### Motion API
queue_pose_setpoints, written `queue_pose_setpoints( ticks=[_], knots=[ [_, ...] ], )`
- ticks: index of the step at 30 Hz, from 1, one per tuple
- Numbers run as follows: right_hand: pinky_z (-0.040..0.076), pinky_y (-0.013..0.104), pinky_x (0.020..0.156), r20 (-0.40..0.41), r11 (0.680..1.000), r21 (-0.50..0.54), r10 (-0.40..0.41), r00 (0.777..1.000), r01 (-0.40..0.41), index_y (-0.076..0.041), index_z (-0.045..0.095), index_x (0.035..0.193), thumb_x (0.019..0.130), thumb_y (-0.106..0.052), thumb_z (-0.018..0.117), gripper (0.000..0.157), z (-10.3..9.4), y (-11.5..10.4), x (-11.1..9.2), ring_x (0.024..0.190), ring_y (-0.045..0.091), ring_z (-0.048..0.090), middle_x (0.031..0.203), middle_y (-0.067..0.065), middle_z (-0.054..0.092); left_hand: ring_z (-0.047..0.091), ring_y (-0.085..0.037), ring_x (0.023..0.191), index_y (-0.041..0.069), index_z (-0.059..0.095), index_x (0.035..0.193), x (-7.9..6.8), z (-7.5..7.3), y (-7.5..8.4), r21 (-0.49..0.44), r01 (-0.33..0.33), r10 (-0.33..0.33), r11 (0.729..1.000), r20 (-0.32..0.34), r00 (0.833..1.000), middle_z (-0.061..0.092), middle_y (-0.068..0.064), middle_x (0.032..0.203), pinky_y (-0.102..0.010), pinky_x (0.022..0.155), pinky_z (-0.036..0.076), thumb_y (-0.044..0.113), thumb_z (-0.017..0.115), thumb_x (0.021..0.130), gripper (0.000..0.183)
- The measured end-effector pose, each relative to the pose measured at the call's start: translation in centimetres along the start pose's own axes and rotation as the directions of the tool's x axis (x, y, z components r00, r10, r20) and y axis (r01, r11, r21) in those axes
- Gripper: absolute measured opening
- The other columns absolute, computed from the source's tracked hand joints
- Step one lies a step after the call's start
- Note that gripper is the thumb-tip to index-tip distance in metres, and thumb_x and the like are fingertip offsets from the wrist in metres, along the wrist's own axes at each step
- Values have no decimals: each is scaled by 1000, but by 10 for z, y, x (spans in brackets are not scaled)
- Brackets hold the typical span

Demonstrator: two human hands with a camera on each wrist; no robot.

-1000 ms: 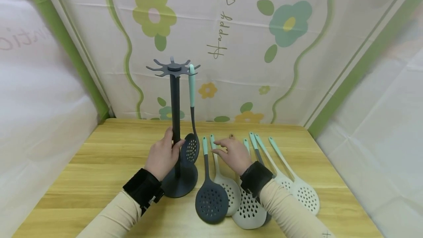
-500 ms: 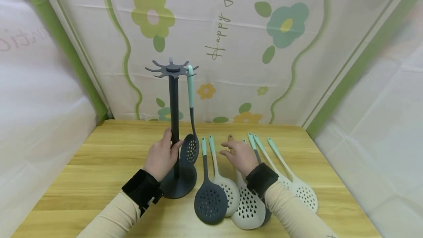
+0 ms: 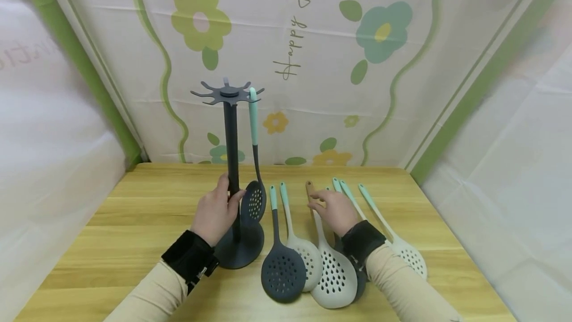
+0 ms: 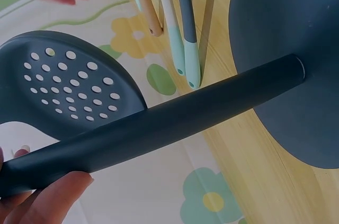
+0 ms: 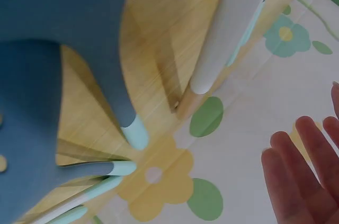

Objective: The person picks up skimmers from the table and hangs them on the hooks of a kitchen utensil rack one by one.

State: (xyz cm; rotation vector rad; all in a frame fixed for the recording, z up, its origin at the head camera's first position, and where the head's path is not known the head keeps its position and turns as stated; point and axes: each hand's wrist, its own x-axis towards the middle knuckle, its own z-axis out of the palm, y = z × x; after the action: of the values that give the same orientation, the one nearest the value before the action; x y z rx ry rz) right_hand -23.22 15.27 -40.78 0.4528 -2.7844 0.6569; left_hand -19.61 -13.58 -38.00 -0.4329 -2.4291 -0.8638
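My left hand (image 3: 216,215) grips the black post (image 3: 232,153) of an upright utensil stand, thumb and fingers around it. On one arm of the stand's star-shaped top (image 3: 229,93) hangs a dark skimmer (image 3: 253,123) by its mint handle; its holed head shows beside the post in the left wrist view. My right hand (image 3: 337,210) hovers over the handles on the table, fingers loosely bent and holding nothing. Nearest its fingertips is a brown-handled white slotted spoon (image 3: 332,280). In the right wrist view, several outstretched fingers (image 5: 296,181) show at the right edge.
A dark skimmer (image 3: 283,272) with a mint handle lies right of the stand's round base (image 3: 241,255), overlapping a white skimmer (image 3: 313,262). More mint-handled utensils, including a white skimmer (image 3: 412,257), lie under and beyond my right forearm. A flowered cloth (image 3: 313,113) hangs behind the wooden table (image 3: 134,222).
My right hand has moved right, from above a mint handle to beside the brown handle, which is now uncovered. My left hand stays on the post, and the head view has shifted slightly.
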Motion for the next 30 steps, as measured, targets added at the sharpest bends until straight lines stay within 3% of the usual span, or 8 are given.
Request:
queue_pose_setpoints(
  ticks=[12, 23, 30],
  knots=[
    [58, 45, 82, -23, 999, -31, 13, 1000, -13, -10, 74, 113, 90, -28, 72, 29, 0, 10, -5, 101, 29, 71, 112, 9, 75, 51, -13, 50, -2, 46, 122, -1, 0, 0, 0, -15, 15, 1000, -9, 1000, 59, -11, 73, -25, 46, 40, 8, 64, 96, 33],
    [58, 42, 74, -68, 997, -73, -38, 997, 33, -8, 75, 110, 89, -28, 73, 29, -2, 19, -6, 94, 29, 72, 107, 9, 75, 56, -16, 53, -1, 46, 121, 0, -1, -1, 2, 2, -2, 1000, 1, 1000, 62, -12, 76, -27, 47, 44, 10, 63, 97, 31],
    [58, 42, 75, -90, 997, -66, -43, 995, 37, -7, 76, 107, 88, -25, 75, 26, -1, 23, -8, 94, 28, 73, 105, 10, 76, 50, -12, 50, -1, 46, 121, -1, 0, -1, 2, -9, 9, 1000, -2, 1000, 59, -10, 72, -24, 45, 40, 9, 64, 96, 32]
  ],
)
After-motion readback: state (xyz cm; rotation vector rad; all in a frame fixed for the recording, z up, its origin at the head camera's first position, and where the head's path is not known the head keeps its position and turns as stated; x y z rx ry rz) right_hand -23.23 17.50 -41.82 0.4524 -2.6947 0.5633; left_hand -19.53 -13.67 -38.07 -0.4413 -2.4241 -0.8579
